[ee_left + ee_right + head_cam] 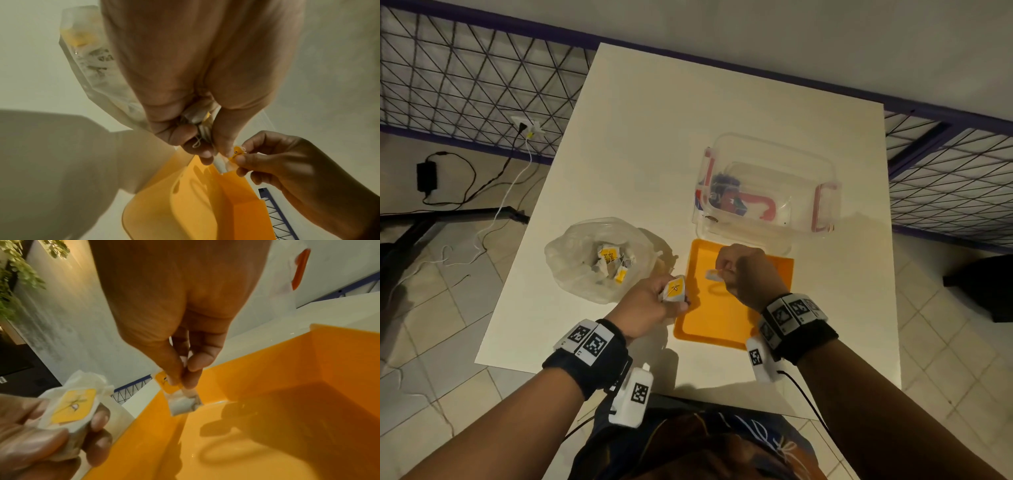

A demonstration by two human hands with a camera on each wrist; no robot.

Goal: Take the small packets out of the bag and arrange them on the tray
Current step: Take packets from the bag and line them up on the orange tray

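Packet (pixel 183 402) | hangs lengthwise down over tray (pixel 267 369) | right hand (pixel 180 305) pinches top

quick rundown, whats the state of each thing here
plastic bag: open, packets still inside
tray: no packets lying on it
left hand: grips a bunch of packets
right hand: pinches one packet over the tray
clear container: open, items inside

Both forearms reach forward; left hand (pixel 654 301) at 9 o'clock curled closed, right hand (pixel 746 274) pinching at 3 o'clock.
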